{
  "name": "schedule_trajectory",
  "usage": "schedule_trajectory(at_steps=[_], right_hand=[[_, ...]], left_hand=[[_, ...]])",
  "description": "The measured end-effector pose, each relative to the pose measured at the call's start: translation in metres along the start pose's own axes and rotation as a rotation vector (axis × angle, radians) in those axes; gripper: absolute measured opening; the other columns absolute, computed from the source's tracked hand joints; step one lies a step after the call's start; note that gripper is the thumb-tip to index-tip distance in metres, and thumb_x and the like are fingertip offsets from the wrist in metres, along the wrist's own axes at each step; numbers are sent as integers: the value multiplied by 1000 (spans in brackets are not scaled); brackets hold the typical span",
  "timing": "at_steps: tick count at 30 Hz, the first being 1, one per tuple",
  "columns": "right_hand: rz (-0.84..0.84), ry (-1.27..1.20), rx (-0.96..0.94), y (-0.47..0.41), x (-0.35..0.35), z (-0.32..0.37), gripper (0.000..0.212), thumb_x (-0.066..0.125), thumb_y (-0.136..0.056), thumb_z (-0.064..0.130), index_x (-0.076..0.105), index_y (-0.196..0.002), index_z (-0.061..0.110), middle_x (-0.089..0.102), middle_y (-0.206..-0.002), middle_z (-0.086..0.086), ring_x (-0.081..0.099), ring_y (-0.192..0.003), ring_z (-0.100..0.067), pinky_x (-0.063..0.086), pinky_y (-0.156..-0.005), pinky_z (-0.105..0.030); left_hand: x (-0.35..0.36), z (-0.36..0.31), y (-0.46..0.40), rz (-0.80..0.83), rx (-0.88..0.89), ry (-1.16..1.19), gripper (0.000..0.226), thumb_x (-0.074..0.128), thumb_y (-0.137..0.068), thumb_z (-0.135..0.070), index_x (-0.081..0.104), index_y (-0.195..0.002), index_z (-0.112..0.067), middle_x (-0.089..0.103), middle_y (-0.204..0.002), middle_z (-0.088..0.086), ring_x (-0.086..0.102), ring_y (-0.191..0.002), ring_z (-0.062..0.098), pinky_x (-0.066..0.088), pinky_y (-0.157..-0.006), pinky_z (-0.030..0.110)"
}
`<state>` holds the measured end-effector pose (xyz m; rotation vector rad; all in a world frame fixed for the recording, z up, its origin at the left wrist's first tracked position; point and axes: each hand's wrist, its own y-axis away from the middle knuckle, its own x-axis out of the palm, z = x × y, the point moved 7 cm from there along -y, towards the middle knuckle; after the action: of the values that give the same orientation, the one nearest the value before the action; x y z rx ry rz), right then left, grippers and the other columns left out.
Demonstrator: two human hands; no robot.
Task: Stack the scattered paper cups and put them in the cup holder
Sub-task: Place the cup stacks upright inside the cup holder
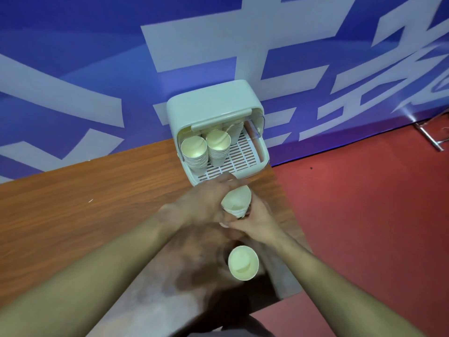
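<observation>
Cup holder (213, 105) at 12 o'clock on worktop (97, 190), lid up, three cup stacks (194, 152) on its slotted tray, both hands at centre, left grip (206, 203) and right grip (257, 217) clamped round small nested stack (237, 203), single cup (243, 262) upright at 6 o'clock, interior empty

The only writing here is on the blue banner (73, 57) behind the table: huge white characters (194, 52), cut off by the frame edges, so none can be read whole (they look like parts of Chinese signs). Nothing legible stands on the cups or the holder.
</observation>
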<state>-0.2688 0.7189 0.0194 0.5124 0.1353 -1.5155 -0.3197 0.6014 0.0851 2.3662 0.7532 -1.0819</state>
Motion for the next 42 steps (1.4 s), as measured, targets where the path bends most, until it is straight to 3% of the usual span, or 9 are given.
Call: schedule_trajectory(at_steps=[2,4,12,19,25,31,34,39,42], right_hand=[[-21,31,-39,-7,-11,11,69,95,-55,20,60,-114,23,70,-106,12,62,-94,5,46,-77,-10],[-30,66,-68,-13,-19,18,67,91,-56,17,58,-114,23,69,-106,11,61,-94,7,44,-76,-9],[-129,130,-180,-66,-81,70,76,81,-58,42,49,-126,36,69,-104,12,67,-98,-11,56,-79,-38],[-168,67,-140,-121,-103,75,74,84,-63,45,49,-128,35,67,-108,13,64,-100,-11,55,-81,-31],[-143,75,-100,-146,-83,29,70,81,-57,45,53,-119,26,69,-100,6,66,-93,-16,51,-72,-27],[-126,105,-96,-166,-65,-6,78,85,-63,27,46,-131,28,68,-106,6,64,-98,-18,53,-78,-33],[-140,110,-53,-182,-60,-14,79,86,-61,35,47,-129,26,68,-110,3,65,-99,-20,55,-80,-39],[-156,91,-61,-204,-58,-10,75,84,-58,40,47,-123,31,62,-112,10,62,-99,-16,55,-80,-39],[-146,96,-79,-207,-57,-14,77,83,-59,39,46,-126,31,62,-115,9,62,-102,-15,55,-82,-40]], left_hand=[[-7,-2,-9,-23,34,-19,91,81,-68,-41,34,-146,-36,46,-129,-9,51,-122,10,47,-99,37],[-12,-3,-15,-49,52,-22,87,77,-71,-44,35,-146,-32,45,-130,-7,50,-122,12,47,-99,38],[-72,-23,-63,-221,142,-201,88,71,-82,-33,22,-154,-22,19,-160,8,27,-145,22,37,-111,36],[-92,-27,-93,-375,145,-432,56,57,-92,-17,42,-145,-9,36,-154,12,32,-143,28,27,-118,41],[-49,-3,-100,-321,126,-472,36,44,-90,-18,64,-116,-4,64,-122,12,61,-108,31,32,-106,34],[-19,34,-119,-184,-75,-456,38,55,-90,-8,59,-128,-13,64,-122,8,56,-121,27,29,-113,31],[-22,44,-132,-187,-148,-473,38,56,-84,-2,62,-119,-15,67,-112,8,59,-113,29,31,-108,27],[-33,59,-146,-185,-167,-526,26,59,-76,-2,61,-94,-21,63,-85,1,59,-89,28,35,-65,34],[-31,63,-146,-206,-123,-539,32,58,-74,2,62,-98,-19,63,-83,2,59,-86,28,34,-67,32]])
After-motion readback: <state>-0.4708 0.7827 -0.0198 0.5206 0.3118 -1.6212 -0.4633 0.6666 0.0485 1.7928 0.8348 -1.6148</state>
